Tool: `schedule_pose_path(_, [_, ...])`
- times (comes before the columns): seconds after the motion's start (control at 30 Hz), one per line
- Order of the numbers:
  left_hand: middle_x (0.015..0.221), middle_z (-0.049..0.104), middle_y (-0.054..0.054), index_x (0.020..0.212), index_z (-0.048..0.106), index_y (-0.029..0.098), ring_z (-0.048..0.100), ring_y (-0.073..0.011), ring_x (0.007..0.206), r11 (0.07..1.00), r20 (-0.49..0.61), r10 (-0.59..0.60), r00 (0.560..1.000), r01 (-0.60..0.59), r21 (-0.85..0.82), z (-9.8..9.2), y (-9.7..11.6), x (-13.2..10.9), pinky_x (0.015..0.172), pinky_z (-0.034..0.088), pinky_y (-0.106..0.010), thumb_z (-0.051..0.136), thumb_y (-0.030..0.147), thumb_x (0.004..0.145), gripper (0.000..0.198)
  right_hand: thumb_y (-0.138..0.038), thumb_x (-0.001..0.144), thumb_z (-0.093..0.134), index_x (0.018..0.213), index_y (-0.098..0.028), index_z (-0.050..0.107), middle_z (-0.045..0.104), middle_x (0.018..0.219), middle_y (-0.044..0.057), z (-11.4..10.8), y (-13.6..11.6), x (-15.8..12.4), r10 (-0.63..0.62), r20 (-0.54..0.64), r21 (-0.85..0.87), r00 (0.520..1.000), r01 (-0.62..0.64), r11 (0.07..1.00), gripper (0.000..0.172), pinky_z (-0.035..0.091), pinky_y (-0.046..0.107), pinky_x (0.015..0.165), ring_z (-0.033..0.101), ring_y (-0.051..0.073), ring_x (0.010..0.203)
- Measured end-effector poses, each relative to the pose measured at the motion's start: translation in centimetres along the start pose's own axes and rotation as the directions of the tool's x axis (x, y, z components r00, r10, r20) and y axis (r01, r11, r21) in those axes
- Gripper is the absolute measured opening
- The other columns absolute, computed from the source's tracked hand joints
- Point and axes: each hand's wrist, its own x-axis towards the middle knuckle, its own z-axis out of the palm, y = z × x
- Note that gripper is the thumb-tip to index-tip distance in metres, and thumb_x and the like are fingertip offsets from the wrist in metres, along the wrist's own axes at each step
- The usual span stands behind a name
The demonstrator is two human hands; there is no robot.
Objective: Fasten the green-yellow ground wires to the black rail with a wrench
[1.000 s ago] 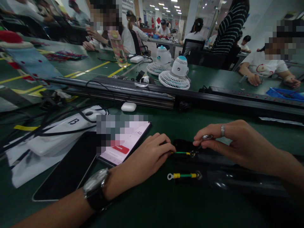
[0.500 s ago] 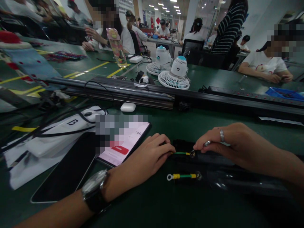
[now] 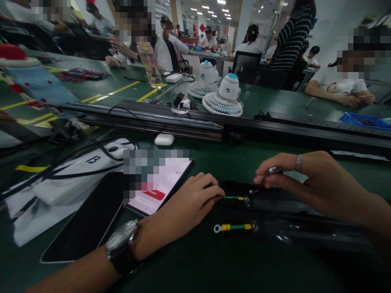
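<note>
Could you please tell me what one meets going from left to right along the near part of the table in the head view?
dark tablet → left hand, fingertips on a green wire → loose green-yellow wire with a ring terminal → right hand, pinching a small metal tool

A short green-and-yellow wire (image 3: 233,197) lies level across the near end of a long black plastic part (image 3: 275,200). Its left end is tucked under the fingertips of the left hand (image 3: 186,207), and its metal terminal points right. A second green-and-yellow wire (image 3: 235,227) lies flat just nearer, its silver ring end free to the left. A small shiny metal piece (image 3: 274,170) is pinched in the right hand (image 3: 308,179), just above the black part.
</note>
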Motion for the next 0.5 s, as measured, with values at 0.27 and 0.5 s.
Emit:
schedule_pose_path(0.27, [0.122,0.056,-0.004,0.125,0.059,0.027,0.053,-0.0197,0.109,1.000,-0.007,0.000,1.000,0.000,0.005,-0.4,0.3,0.0,0.096,0.046,-0.039,0.048,0.012,0.102,0.030,-0.019,0.100,0.061,0.115,-0.030,0.063,0.079,0.098,-0.007,1.0,1.2,-2.8,0.091,-0.205,0.028,0.975,-0.087,0.996,0.019,0.055,0.018,0.075,0.075,0.009,0.085])
schedule_pose_path(0.5, [0.122,0.056,-0.005,0.128,0.062,0.028,0.053,-0.0192,0.110,0.992,-0.076,0.106,0.991,-0.101,0.074,-1.0,0.1,0.2,0.090,0.048,-0.035,0.046,0.010,0.103,0.034,-0.017,0.099,0.061,0.112,-0.028,0.063,0.080,0.095,-0.003,2.9,2.6,-6.2,0.177,-0.373,0.200,0.911,-0.107,0.974,0.017,0.057,0.022,0.067,0.074,0.011,0.073])
